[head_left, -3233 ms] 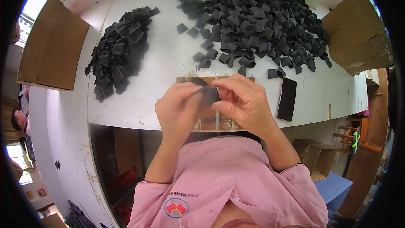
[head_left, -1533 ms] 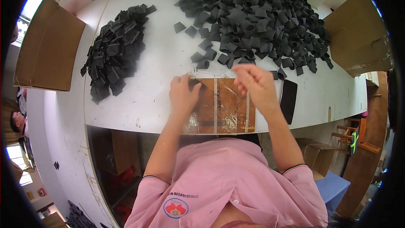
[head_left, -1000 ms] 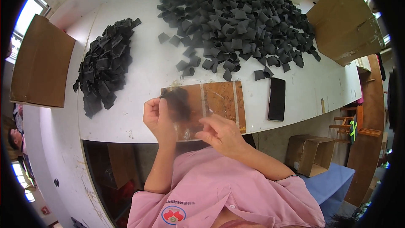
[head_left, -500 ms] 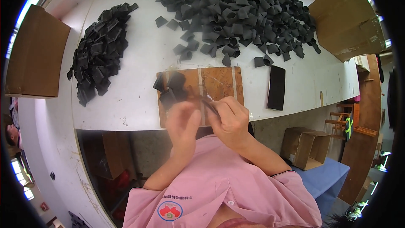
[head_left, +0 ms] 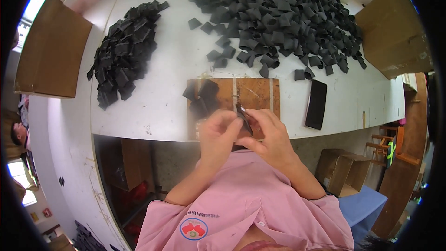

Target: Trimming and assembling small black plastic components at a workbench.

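Piece of black material [head_left: 245,122], clamped in left hand [head_left: 217,132], touched by right hand [head_left: 272,135] with unclear grip, above wooden board [head_left: 257,94], with phone [head_left: 316,104] right of board.

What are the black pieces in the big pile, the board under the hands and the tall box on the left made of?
Black pieces in the big pile: probably matte fabric or thin foam; they curl into soft-looking open loops.
Board: perhaps wood, given its mottled orange-brown face; pale strips cross it.
Tall box on the left: likely cardboard, dull brown with flat panels.
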Action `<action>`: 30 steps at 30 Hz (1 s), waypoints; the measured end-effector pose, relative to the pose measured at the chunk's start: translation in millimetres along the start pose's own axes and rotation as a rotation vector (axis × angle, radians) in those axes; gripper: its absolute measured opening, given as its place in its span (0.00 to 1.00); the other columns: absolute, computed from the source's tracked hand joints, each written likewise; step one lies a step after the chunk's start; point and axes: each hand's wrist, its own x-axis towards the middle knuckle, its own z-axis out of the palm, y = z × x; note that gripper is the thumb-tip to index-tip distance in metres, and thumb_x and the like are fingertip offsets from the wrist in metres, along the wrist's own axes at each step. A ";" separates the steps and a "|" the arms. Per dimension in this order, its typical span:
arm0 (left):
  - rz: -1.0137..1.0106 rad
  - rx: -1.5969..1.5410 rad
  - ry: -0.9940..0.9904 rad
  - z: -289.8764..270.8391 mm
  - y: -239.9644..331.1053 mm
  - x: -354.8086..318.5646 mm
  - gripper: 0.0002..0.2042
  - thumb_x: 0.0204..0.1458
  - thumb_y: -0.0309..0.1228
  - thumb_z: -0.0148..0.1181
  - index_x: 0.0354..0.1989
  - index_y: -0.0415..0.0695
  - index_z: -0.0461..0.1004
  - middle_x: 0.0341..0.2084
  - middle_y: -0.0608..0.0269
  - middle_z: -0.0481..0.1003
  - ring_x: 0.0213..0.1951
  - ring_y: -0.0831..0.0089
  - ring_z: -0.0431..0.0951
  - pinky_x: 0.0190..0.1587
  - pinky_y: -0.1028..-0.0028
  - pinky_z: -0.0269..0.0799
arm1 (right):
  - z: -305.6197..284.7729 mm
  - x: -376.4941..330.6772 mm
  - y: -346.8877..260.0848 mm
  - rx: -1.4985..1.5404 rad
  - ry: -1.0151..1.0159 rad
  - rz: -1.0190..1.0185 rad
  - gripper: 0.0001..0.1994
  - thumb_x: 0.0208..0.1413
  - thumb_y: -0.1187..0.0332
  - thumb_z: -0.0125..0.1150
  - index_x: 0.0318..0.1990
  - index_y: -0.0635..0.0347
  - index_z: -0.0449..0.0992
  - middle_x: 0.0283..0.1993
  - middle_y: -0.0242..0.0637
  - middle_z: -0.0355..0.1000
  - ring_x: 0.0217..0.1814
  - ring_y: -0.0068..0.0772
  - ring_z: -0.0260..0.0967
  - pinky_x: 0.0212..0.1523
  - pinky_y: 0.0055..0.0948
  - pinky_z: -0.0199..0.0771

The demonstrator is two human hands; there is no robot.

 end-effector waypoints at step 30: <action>-0.264 -1.239 -0.511 -18.6 48.3 18.5 0.12 0.48 0.18 0.43 0.43 0.31 0.62 0.28 0.48 0.73 0.05 0.85 0.57 0.07 0.84 0.49 | -22.0 64.1 -28.2 1.144 -0.336 0.436 0.12 0.56 0.61 0.52 0.25 0.58 0.67 0.22 0.21 0.60 0.22 0.11 0.53 0.22 0.12 0.55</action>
